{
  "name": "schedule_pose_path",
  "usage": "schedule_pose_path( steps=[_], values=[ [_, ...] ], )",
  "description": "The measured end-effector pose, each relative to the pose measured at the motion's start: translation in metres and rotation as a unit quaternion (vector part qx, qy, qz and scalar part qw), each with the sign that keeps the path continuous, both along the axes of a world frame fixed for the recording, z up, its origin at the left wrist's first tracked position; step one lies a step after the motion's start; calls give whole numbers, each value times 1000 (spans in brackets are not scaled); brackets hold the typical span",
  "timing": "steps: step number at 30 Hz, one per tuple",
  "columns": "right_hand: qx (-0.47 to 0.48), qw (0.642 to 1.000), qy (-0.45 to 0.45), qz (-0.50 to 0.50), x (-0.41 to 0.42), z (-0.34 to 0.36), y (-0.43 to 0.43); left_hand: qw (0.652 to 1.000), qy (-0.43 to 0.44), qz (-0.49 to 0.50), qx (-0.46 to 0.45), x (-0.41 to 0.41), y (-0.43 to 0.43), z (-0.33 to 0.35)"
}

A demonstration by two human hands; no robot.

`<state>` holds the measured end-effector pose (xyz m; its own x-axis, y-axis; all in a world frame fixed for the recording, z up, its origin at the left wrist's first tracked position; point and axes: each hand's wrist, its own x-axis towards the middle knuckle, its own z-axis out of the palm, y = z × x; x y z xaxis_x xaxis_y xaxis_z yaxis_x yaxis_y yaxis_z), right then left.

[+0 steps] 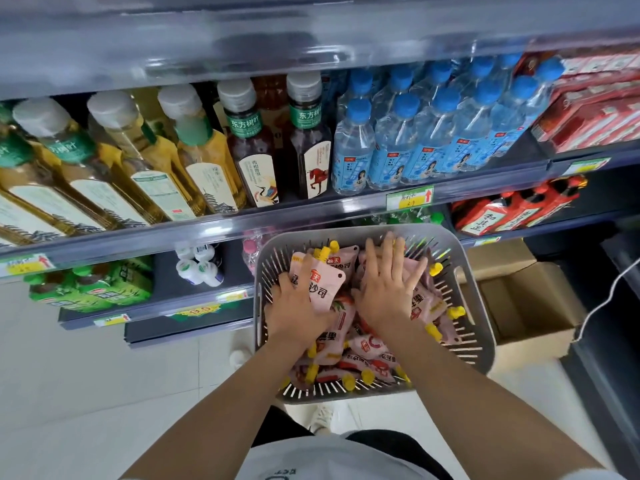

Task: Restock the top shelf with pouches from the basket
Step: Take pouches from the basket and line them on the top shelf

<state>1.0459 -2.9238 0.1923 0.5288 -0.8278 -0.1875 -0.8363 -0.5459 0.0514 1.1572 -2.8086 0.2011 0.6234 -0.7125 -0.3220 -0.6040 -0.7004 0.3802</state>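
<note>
A grey slotted basket (467,258) stands on the floor below me, filled with several pink pouches with yellow caps. My left hand (296,313) grips one pink pouch (325,285) near the basket's left side, its fingers curled round the pouch's lower edge. My right hand (389,289) lies flat on the pile of pouches (367,355) with its fingers spread straight. The top shelf's front rail (311,39) runs blurred across the top of the view; what stands on it is hidden.
Below the rail stand tea bottles (249,140) and blue-capped water bottles (408,143), with red cartons (595,109) to the right. An open cardboard box (526,306) sits right of the basket. Lower shelves hold green packs (90,285). A white cable (609,299) hangs at right.
</note>
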Motion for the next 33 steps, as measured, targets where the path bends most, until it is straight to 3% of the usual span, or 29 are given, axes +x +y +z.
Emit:
schedule_pose_path(
  steps=[7,10,16,27,33],
  values=[
    [64,990,-50,-112,-4,-24,23,1000,4,-10,12,2,-1,-2],
    [62,988,-21,-139,6,-26,14,1000,5,-14,7,0,1,-1],
    [48,989,46,-131,10,-34,5,1000,7,-6,12,0,0,-2],
    [68,984,-86,-142,-13,-17,10,999,33,-11,-18,3,7,-12],
    [119,983,-15,-140,-34,-9,24,999,38,-12,-14,1,7,-11]
  ],
)
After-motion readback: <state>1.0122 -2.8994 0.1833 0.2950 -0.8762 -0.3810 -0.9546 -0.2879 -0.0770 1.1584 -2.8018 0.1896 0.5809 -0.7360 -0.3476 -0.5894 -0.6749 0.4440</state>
